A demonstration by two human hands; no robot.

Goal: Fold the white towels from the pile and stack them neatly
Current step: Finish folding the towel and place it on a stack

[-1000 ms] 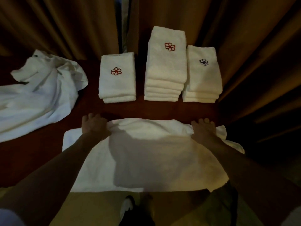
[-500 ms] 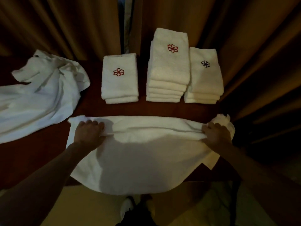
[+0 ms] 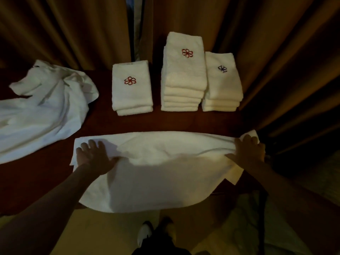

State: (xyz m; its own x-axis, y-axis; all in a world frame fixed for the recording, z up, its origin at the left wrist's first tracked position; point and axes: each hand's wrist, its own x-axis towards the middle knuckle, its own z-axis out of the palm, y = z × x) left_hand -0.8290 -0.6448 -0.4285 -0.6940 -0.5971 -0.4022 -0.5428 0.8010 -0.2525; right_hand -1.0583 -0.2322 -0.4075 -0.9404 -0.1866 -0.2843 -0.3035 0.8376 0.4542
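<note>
While the left hand (image 3: pixel 93 157) presses flat on the towel (image 3: pixel 156 173), fingers spread, the right hand (image 3: pixel 246 151) grips its far end.

The spread towel (image 3: pixel 161 173) in the lower middle of the frame is plain white, shadowed grey across its centre. The crumpled pile (image 3: pixel 42 109) at left is white too. Three white folded stacks sit above: the left stack (image 3: pixel 132 89) and the tall middle stack (image 3: pixel 184 74) carry a red flower emblem, the right stack (image 3: pixel 222 83) a dark blue one. The counter (image 3: pixel 36 173) is dark reddish brown; the curtains (image 3: pixel 73 30) behind are golden brown.
</note>
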